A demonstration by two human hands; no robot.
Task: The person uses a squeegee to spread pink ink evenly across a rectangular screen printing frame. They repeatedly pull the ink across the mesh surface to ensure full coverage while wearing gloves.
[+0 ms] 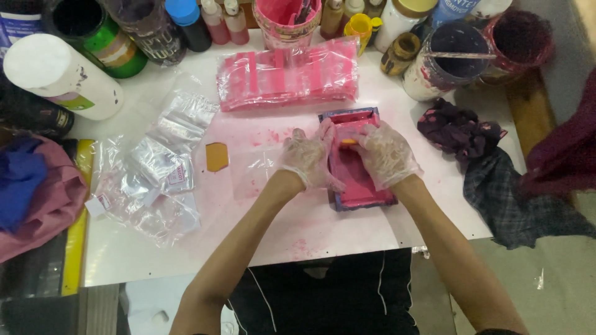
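A rectangular tray (365,196) full of pink paint sits in the middle of the white table (323,236). My left hand (308,157), in a thin clear glove, rests on the tray's left rim. My right hand (386,153), gloved the same way, lies over the tray's upper right part. Between the fingertips of both hands shows a small yellow-orange piece (348,141), just above the pink surface. Which hand grips it is hard to tell.
A pile of pink-filled clear bags (288,75) lies behind the tray. Empty clear bags (155,167) spread at the left, beside a small orange piece (216,156). Paint jars and bottles (447,59) line the back edge. Dark stained rags (462,133) lie right.
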